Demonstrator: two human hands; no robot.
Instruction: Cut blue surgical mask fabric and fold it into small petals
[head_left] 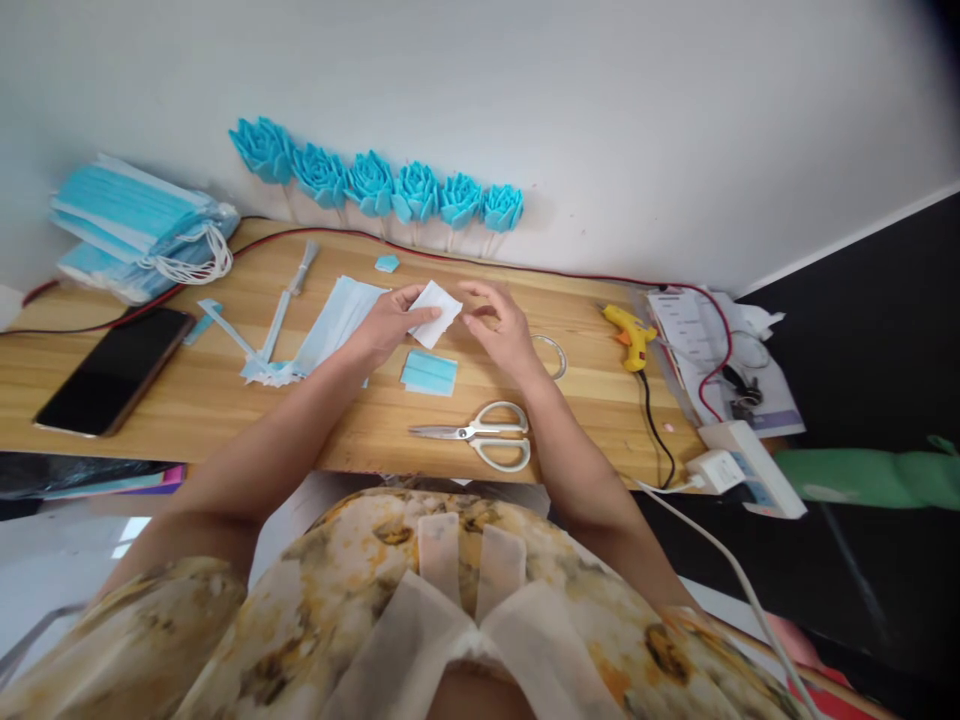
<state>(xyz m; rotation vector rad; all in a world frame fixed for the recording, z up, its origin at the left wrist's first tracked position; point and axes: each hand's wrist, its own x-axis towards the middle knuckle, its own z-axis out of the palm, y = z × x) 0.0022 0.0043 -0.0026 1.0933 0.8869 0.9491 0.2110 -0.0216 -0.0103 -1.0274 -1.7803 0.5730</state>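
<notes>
My left hand [390, 325] pinches a small white piece of mask fabric [435, 312] above the wooden table [187, 400]. Beside it my right hand [501, 328] hovers with curled fingers, its fingertips close to the fabric's right edge; nothing shows in it. Just below the hands lies a stack of small blue cut pieces [429, 372]. A cut-up blue mask [334, 325] lies to the left, with strips [285, 300] beside it. White-handled scissors [480, 435] rest near the table's front edge.
Several blue fabric roses [375, 185] stand against the wall. A pack of blue masks [135, 235] and a phone [112, 370] lie at the left. At the right are a yellow glue gun [631, 335], papers [697, 340], cables and a power strip [750, 465].
</notes>
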